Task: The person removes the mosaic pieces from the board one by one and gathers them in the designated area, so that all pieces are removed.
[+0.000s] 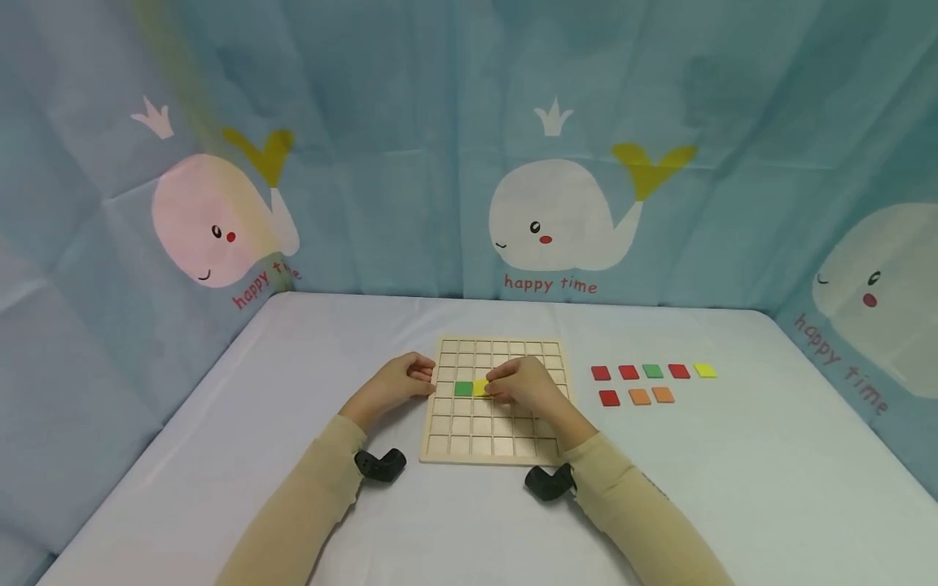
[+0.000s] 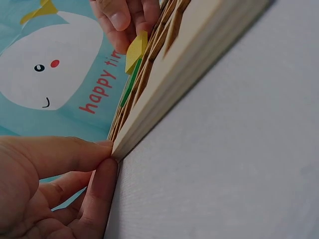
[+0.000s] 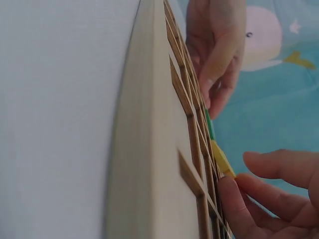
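Note:
A pale wooden grid board (image 1: 462,447) lies on the white table. The left hand (image 1: 396,387) is at its left edge, and in the left wrist view the thumb and a finger pinch the board's rim (image 2: 130,142). One green square tile (image 1: 463,389) sits in a cell of the grid. Right beside it is a yellow square tile (image 1: 479,388), tilted with one edge raised in both wrist views. The right hand (image 1: 531,387) reaches over the board and holds that yellow tile's raised edge at its fingertips (image 3: 230,185). Part of the tile is hidden by the fingers.
To the board's right lie loose tiles in two rows: red (image 1: 601,373), green (image 1: 653,371), yellow (image 1: 705,370) and orange (image 1: 640,396) ones. A blue curtain (image 1: 396,220) with whale prints stands behind the table (image 1: 733,472). Black devices (image 1: 381,465) sit at both wrists.

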`<state>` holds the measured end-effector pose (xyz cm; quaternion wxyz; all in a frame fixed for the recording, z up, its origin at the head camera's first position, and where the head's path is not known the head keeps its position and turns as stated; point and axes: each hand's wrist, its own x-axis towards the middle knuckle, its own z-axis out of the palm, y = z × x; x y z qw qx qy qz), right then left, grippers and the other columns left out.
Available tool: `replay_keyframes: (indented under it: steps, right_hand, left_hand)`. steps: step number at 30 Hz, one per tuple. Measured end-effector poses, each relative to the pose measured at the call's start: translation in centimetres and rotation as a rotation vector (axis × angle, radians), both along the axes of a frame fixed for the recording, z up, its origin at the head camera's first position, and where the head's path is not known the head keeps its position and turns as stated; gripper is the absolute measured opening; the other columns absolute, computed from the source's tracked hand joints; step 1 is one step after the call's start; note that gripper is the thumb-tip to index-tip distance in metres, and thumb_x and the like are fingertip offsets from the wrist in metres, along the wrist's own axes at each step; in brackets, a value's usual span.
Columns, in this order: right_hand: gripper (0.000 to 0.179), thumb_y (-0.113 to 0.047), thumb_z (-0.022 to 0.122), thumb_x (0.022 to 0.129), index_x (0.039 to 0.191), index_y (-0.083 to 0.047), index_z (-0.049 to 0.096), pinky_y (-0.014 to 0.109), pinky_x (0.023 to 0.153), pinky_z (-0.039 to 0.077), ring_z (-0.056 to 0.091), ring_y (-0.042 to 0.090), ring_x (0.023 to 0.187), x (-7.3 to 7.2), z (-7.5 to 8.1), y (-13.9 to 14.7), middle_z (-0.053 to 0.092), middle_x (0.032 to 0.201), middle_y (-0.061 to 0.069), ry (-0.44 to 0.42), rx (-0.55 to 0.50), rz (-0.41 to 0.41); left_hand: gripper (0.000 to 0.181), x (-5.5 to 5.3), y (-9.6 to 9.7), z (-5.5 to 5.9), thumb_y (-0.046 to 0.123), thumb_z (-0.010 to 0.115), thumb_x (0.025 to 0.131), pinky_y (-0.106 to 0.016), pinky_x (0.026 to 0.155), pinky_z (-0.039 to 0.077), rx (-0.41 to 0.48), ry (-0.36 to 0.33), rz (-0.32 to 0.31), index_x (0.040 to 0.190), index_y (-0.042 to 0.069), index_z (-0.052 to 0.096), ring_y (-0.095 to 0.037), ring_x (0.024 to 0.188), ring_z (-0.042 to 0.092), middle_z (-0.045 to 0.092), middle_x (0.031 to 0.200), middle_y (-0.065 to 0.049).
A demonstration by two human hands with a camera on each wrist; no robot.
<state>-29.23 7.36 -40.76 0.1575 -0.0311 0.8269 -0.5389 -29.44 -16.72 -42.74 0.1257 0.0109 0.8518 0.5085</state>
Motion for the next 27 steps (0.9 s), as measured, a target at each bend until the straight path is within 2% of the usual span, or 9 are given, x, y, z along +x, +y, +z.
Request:
replay_keyframes:
  steps: [4,8,12,16,23,27]
  right_hand:
    - [0.02,-0.007,0.077,0.084,0.103,-0.003,0.075,0.026,0.076,0.059,0.071,0.01,0.08,0.04,-0.05,0.18,0.074,0.104,0.01,0.04,0.029,-0.002]
    - [0.017,-0.004,0.076,0.084,0.101,-0.001,0.074,0.027,0.074,0.059,0.071,0.012,0.079,0.02,-0.08,0.29,0.074,0.099,0.012,0.071,-0.008,-0.005]
    - [0.014,-0.002,0.073,0.087,0.1,0.002,0.071,0.029,0.071,0.06,0.072,0.015,0.076,0.13,-0.5,0.04,0.073,0.096,0.014,0.05,-0.067,0.006]
    - [0.012,0.0,0.071,0.087,0.099,0.002,0.071,0.029,0.069,0.061,0.071,0.014,0.072,0.15,-0.66,-0.17,0.073,0.095,0.015,0.055,-0.078,-0.006]
    - [0.015,0.0,0.071,0.086,0.101,0.003,0.07,0.029,0.07,0.061,0.069,0.014,0.07,0.13,-0.12,0.3,0.071,0.1,0.016,0.018,-0.092,-0.036]
    - [0.017,-0.002,0.071,0.087,0.103,0.003,0.07,0.03,0.073,0.061,0.07,0.014,0.072,-0.11,0.29,0.7,0.072,0.098,0.015,-0.001,-0.117,-0.03]
  left_hand:
    - [0.043,0.03,0.22,0.15,0.003,0.069,0.089,-0.022,0.078,0.05,0.0,0.006,0.0,0.129,-0.002,0.055,-0.018,0.097,0.056,0.06,0.113,-0.013]
    - [0.043,0.01,0.34,0.28,0.004,0.069,0.089,-0.022,0.079,0.049,-0.003,0.029,-0.009,0.129,-0.003,0.055,-0.018,0.098,0.056,0.06,0.114,-0.014]
    - [0.043,0.23,0.14,0.15,0.002,0.069,0.089,-0.023,0.08,0.05,-0.022,0.01,0.002,0.129,-0.003,0.055,-0.019,0.098,0.057,0.061,0.113,-0.013]
    - [0.043,0.23,0.01,0.1,0.003,0.07,0.089,-0.024,0.08,0.05,-0.034,0.011,0.003,0.129,-0.002,0.056,-0.019,0.099,0.057,0.061,0.113,-0.013]
    - [0.043,-0.04,0.29,0.31,0.004,0.069,0.089,-0.024,0.079,0.05,-0.014,0.01,-0.02,0.13,-0.003,0.055,-0.019,0.098,0.056,0.06,0.113,-0.013]
    - [0.043,0.06,0.16,0.17,0.003,0.069,0.089,-0.022,0.078,0.049,-0.007,0.0,0.003,0.13,-0.002,0.055,-0.018,0.098,0.055,0.06,0.113,-0.013]
